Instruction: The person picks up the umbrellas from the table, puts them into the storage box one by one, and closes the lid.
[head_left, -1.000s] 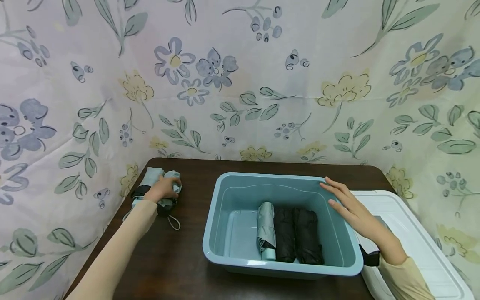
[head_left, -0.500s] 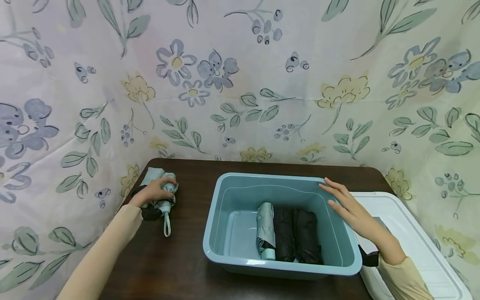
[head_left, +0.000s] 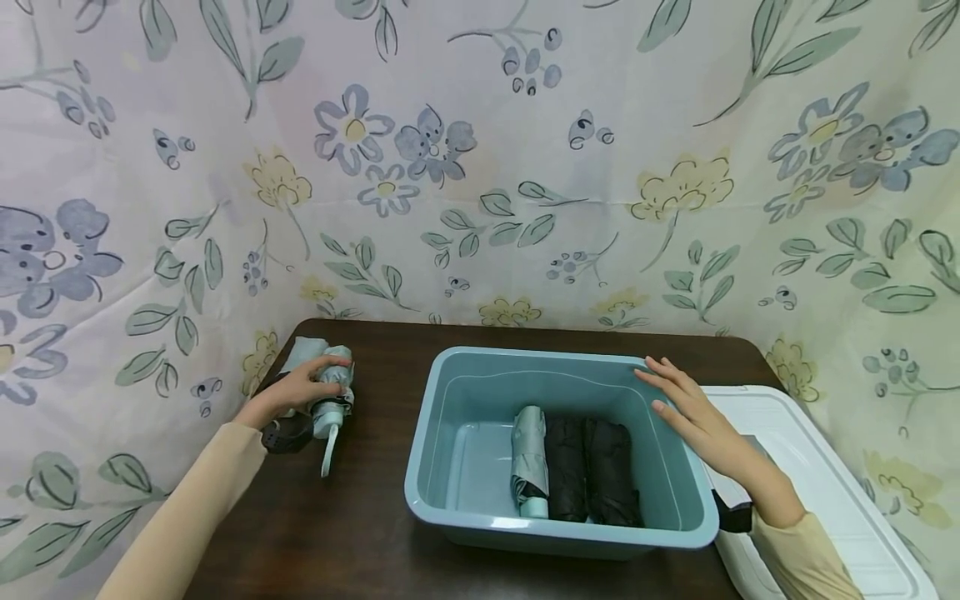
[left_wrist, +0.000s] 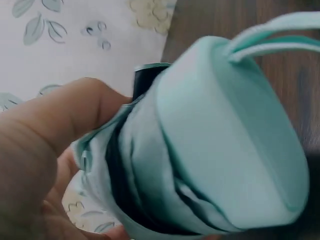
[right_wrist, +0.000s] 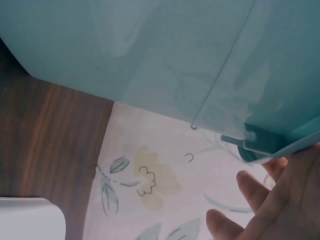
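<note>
Floral cloth: one, hanging behind the table and down its left side.

Table: one, dark brown wood, before you.

Bin: one, blue, uncovered, upright on the table.

White lid-like panel: one, flat, to the right of the bin, partly beneath your right arm.

Your right hand: at the bin's right rim, fingers extended and spread, gripping nothing.

Black bundles: two, side by side on the bin's floor.

Pale green umbrella: one, furled, in the bin, just left of the black pair.

Your left hand: at the table's left edge, thumb and fingers curled round the held umbrella.

Held umbrella: one, folded, pale green, handle end toward you.

Pale bundle: one, just left of the held umbrella, partly hidden by your hand.

Strap: one, looped, pale, hanging from the held umbrella's handle.
</note>
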